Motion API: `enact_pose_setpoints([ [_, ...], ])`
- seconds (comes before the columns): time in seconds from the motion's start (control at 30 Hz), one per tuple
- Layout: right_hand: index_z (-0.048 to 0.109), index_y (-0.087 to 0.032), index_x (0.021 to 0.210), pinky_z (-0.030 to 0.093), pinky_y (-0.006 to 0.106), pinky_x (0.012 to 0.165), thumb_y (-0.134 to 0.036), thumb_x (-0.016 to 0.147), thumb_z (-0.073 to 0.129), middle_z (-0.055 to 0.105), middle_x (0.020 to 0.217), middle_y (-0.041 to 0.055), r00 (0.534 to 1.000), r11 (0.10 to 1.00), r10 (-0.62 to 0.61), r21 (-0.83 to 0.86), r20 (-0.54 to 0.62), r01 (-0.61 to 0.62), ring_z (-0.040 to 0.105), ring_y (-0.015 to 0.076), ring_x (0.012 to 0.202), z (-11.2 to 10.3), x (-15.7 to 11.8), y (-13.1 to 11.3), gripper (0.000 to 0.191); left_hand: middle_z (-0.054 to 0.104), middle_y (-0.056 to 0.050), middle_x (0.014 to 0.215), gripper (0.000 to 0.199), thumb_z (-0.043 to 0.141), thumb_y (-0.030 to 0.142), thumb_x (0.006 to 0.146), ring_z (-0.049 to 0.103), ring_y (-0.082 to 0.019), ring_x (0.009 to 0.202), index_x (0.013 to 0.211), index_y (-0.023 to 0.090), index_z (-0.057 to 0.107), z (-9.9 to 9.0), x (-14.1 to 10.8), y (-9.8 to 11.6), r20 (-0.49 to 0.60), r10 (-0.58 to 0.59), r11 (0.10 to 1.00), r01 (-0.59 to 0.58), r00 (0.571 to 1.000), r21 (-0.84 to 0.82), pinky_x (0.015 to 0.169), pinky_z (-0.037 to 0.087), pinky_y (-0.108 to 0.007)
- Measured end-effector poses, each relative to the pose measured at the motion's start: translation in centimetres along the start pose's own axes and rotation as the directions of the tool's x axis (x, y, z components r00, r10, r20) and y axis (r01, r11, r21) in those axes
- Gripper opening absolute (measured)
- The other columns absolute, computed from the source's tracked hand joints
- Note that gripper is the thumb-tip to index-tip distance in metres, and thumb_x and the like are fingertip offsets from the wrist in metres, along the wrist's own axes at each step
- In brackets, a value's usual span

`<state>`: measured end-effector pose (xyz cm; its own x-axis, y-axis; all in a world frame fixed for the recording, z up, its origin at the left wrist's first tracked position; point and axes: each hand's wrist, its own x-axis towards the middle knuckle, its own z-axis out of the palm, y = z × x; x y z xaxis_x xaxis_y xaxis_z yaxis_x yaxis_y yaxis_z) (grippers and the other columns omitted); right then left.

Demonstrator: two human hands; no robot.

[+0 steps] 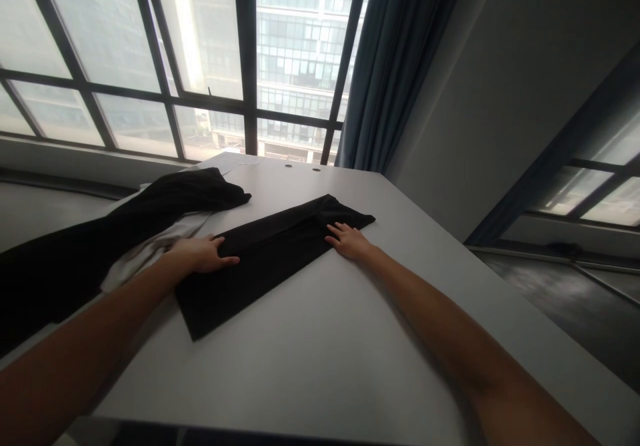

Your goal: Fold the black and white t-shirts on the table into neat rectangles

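A black garment (265,253), folded into a long strip, lies flat and slantwise on the white table (310,353). My left hand (200,254) rests on its left part, fingers spread, thumb pointing right across the cloth. Near the garment's right end, my right hand (347,241) touches the lower edge with its fingers apart. Neither hand grips the cloth.
To the left, a larger black garment (125,219) lies loosely, with white cloth (135,259) partly under it. Papers (233,161) and two small round holes are at the table's far edge. Beyond stand windows and a blue curtain (390,59).
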<state>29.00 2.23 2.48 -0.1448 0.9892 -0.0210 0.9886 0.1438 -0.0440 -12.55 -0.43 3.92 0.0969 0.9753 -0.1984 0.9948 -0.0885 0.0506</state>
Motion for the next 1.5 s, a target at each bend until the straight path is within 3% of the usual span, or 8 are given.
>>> enact_pose_setpoints([
  [0.2, 0.043, -0.020, 0.155, 0.034, 0.053, 0.109, -0.042, 0.106, 0.033, 0.049, 0.151, 0.0209, 0.971, 0.978, 0.201, -0.029, -0.130, -0.206, 0.052, 0.0365, 0.133, -0.2, 1.1, -6.4, 0.055, 0.037, -0.018, 0.163, 0.090, 0.045, 0.076, 0.086, 0.034, -0.041, 0.148, 0.150, 0.014, 0.053, 0.2, -0.7, 2.2, -0.230, 0.182, 0.983, -0.174, 0.956, 0.052, 0.119, 0.030, -0.053],
  [0.37, 0.034, -0.027, 0.161, 0.029, 0.059, 0.113, -0.067, 0.101, 0.029, 0.029, 0.166, 0.0185, 0.995, 0.994, 0.082, 0.062, 0.052, -0.085, 0.028, 0.0451, 0.149, 1.0, 1.0, -10.6, 0.073, 0.045, -0.009, 0.160, 0.071, 0.042, 0.066, 0.092, 0.039, -0.032, 0.148, 0.140, 0.019, 0.062, 0.4, -0.1, 2.3, -0.228, 0.370, 0.920, -0.389, 0.901, -0.046, 0.121, 0.031, -0.044],
  [0.6, 0.035, -0.022, 0.161, 0.022, 0.043, 0.122, -0.058, 0.104, 0.038, 0.027, 0.168, 0.0144, 0.993, 0.992, -0.096, 0.091, 0.068, 0.089, 0.022, 0.0326, 0.155, 0.3, 6.5, -5.1, 0.067, 0.052, -0.008, 0.155, 0.061, 0.041, 0.061, 0.096, 0.046, -0.030, 0.143, 0.136, 0.022, 0.064, 1.0, 0.4, 1.9, -0.244, 0.419, 0.873, -0.462, 0.875, -0.158, 0.120, 0.034, -0.044],
  [0.77, 0.058, -0.018, 0.142, 0.037, 0.053, 0.110, -0.043, 0.106, 0.042, 0.054, 0.146, 0.0222, 0.965, 0.991, 0.132, 0.041, -0.225, -0.127, 0.049, 0.0365, 0.137, 0.3, 7.7, -1.7, 0.047, 0.052, -0.010, 0.155, 0.058, 0.041, 0.055, 0.099, 0.045, -0.029, 0.144, 0.138, 0.019, 0.063, 2.0, 0.2, 3.3, -0.274, 0.533, 0.796, -0.584, 0.801, -0.160, 0.121, 0.033, -0.045],
  [0.9, 0.062, -0.014, 0.135, 0.040, 0.051, 0.107, -0.037, 0.107, 0.037, 0.062, 0.133, 0.0223, 0.926, 0.990, 0.141, 0.073, -0.349, -0.123, 0.059, 0.0334, 0.124, 1.2, 5.4, -1.4, 0.044, 0.047, -0.011, 0.158, 0.059, 0.042, 0.056, 0.099, 0.041, -0.031, 0.147, 0.143, 0.019, 0.060, 2.4, -0.1, 4.2, -0.271, 0.532, 0.806, -0.578, 0.802, -0.128, 0.123, 0.027, -0.051],
  [1.1, 0.062, -0.024, 0.141, 0.037, 0.041, 0.118, -0.048, 0.101, 0.050, 0.053, 0.153, 0.0089, 0.935, 0.950, -0.222, 0.153, -0.275, 0.271, 0.050, 0.0260, 0.139, 3.0, 0.1, -0.7, 0.048, 0.047, -0.010, 0.158, 0.057, 0.043, 0.054, 0.100, 0.042, -0.031, 0.146, 0.144, 0.022, 0.058, 2.3, -0.7, 5.0, -0.256, 0.534, 0.818, -0.569, 0.805, -0.085, 0.122, 0.028, -0.051],
  [1.37, 0.073, -0.024, 0.126, 0.046, 0.041, 0.111, -0.026, 0.101, 0.048, 0.065, 0.140, 0.0074, 0.947, 0.986, -0.055, 0.131, -0.318, 0.101, 0.062, 0.0248, 0.126, 2.1, -5.3, 3.6, 0.036, 0.070, -0.006, 0.134, 0.039, 0.050, 0.041, 0.098, 0.065, -0.026, 0.120, 0.126, 0.025, 0.071, 1.1, -2.3, 9.8, -0.257, 0.723, 0.620, -0.766, 0.641, -0.169, 0.109, 0.047, -0.042],
  [1.5, 0.075, -0.022, 0.121, 0.050, 0.036, 0.107, -0.010, 0.094, 0.047, 0.070, 0.130, 0.0066, 0.932, 0.967, -0.072, 0.204, -0.355, 0.152, 0.067, 0.0210, 0.115, 2.1, -8.2, 5.2, 0.041, 0.071, -0.005, 0.130, 0.039, 0.054, 0.021, 0.086, 0.065, -0.024, 0.120, 0.120, 0.024, 0.073, 1.1, -0.6, 10.4, -0.324, 0.722, 0.588, -0.789, 0.611, -0.177, 0.109, 0.049, -0.041],
])
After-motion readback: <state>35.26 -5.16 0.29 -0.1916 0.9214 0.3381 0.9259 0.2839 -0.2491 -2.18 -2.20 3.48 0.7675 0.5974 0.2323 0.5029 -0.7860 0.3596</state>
